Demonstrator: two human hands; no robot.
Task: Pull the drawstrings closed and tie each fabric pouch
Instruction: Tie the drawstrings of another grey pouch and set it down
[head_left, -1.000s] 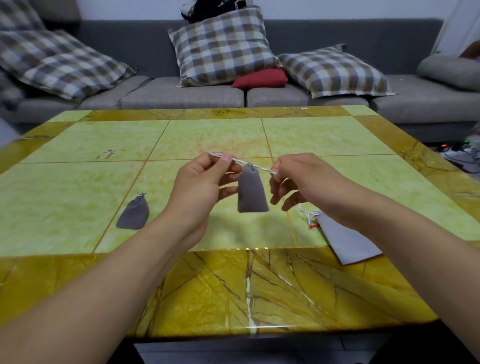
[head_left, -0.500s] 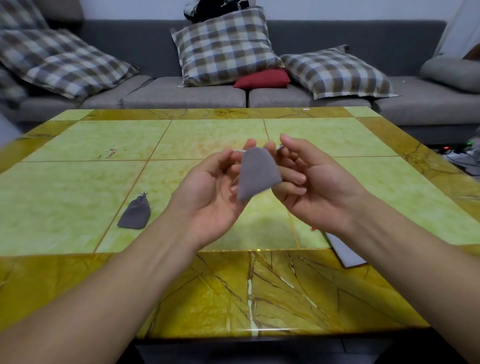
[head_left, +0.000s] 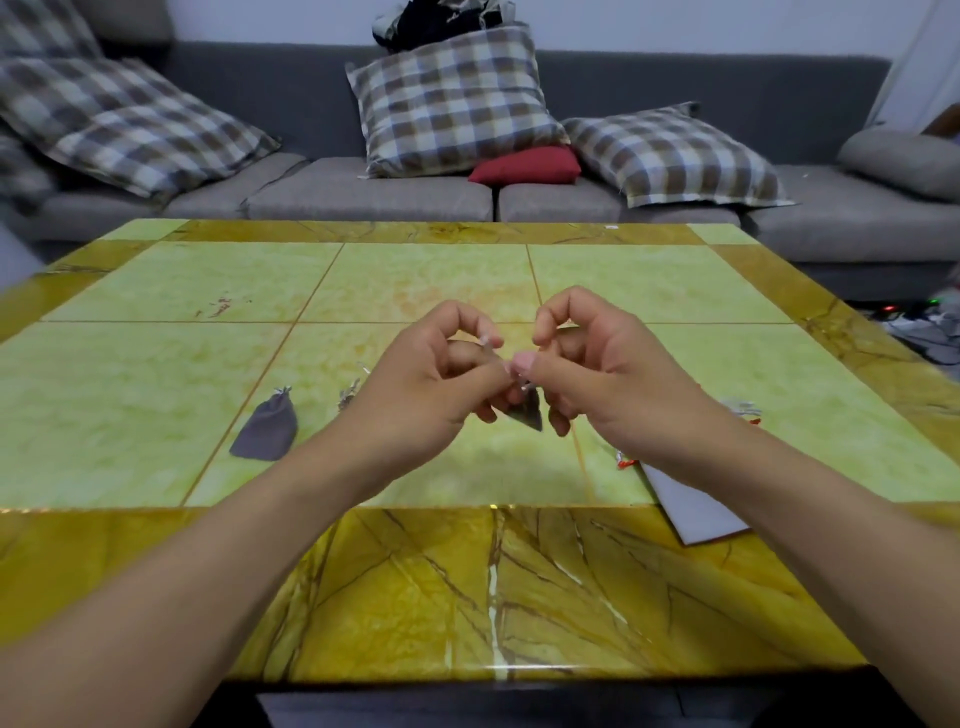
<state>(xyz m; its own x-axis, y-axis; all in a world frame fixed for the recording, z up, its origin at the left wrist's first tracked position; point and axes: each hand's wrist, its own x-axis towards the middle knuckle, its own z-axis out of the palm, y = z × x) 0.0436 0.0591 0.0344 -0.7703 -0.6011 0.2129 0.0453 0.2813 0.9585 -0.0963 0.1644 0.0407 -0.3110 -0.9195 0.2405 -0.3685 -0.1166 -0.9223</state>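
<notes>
The small grey fabric pouch hangs at 6 o'clock below both hands, long axis vertical; left hand and right hand fingers pinch its silver drawstrings equally near.

Home living room, grey sofa with plaid cushions, yellow-green marble coffee table

1 head-worn view looks forward and down over the table, close, facing the sofa.
</notes>
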